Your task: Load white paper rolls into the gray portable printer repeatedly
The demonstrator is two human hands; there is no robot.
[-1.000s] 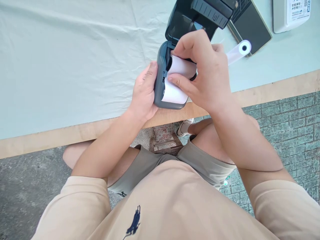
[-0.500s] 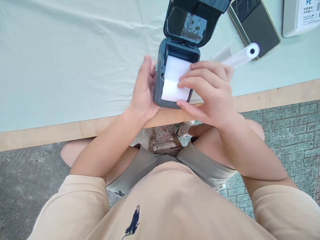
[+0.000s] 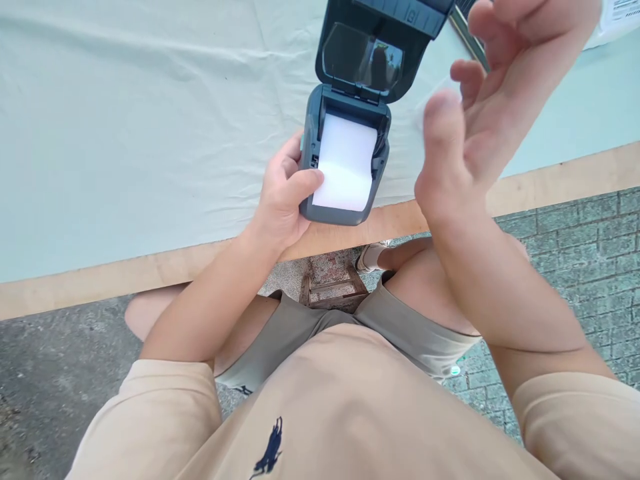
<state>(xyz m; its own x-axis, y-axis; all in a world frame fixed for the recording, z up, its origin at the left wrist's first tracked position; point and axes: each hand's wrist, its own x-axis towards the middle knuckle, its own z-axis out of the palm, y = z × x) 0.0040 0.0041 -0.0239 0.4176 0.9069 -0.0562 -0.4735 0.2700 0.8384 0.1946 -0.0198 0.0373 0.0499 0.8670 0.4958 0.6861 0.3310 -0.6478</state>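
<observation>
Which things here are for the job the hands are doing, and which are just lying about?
Part of the job:
the dark device in the left hand, its lid open
the white paper inside it

Probably just lying about:
the flat dark thing partly behind the right hand
the white labelled thing in the corner

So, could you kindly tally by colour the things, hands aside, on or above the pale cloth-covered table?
Dark grey: 1 (box-shaped plastic device, hinged lid open)
White: 2 (smooth paper inside the device; labelled case at the upper right)
Dark with gold edge: 1 (flat slab, partly behind the right hand)
Total: 4, leaving out a blurred pale shape beside that hand
</observation>
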